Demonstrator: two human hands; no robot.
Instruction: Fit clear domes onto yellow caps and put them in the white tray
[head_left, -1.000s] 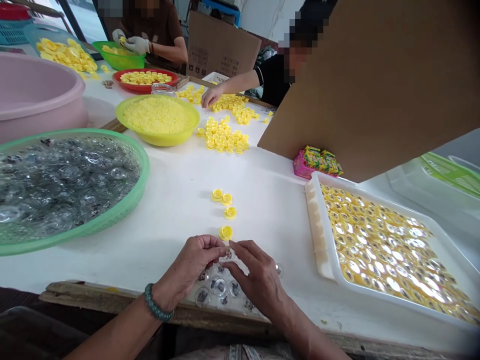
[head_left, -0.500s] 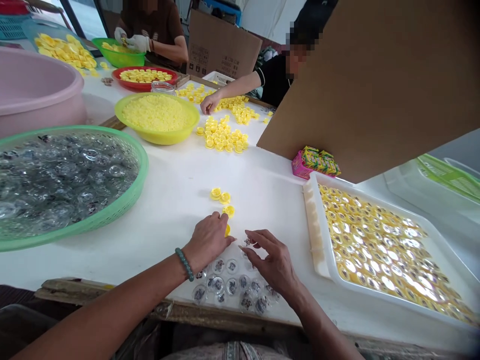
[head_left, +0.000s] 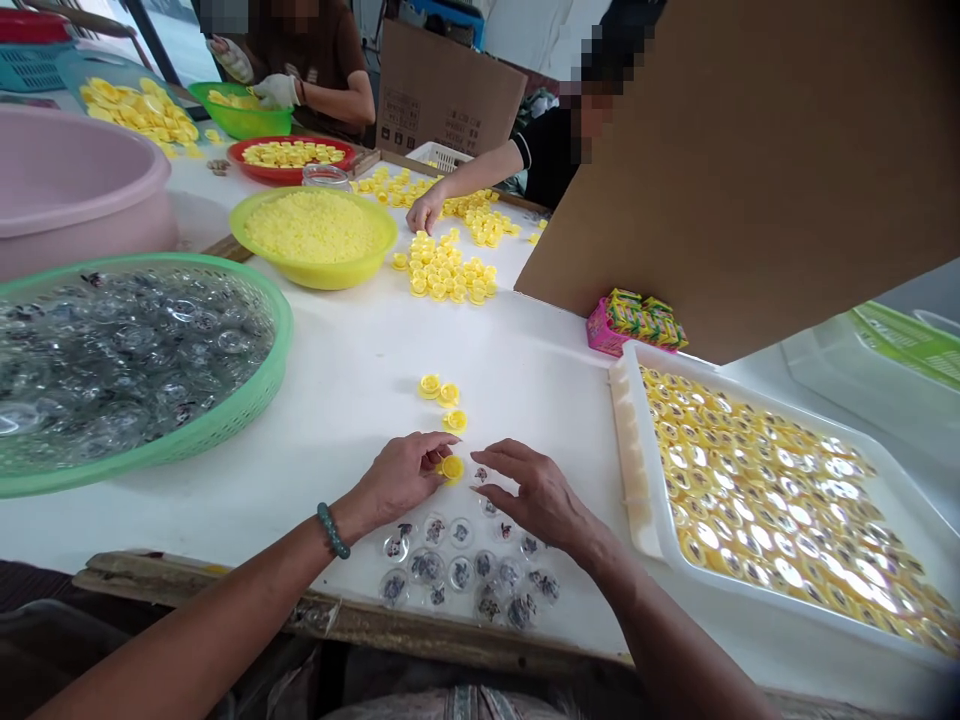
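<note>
Only four yellow caps (head_left: 454,421), one beside left hand (head_left: 397,478).

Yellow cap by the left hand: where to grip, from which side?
Probably best pinched across its round rim from above, fingers on opposite edges. The yellow cap appears to lie flat on the white table, so the rim is exposed. Come from the right: the left hand crowds its left side.

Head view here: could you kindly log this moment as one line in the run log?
left hand: beside yellow cap | right hand: open, near clear domes
</note>
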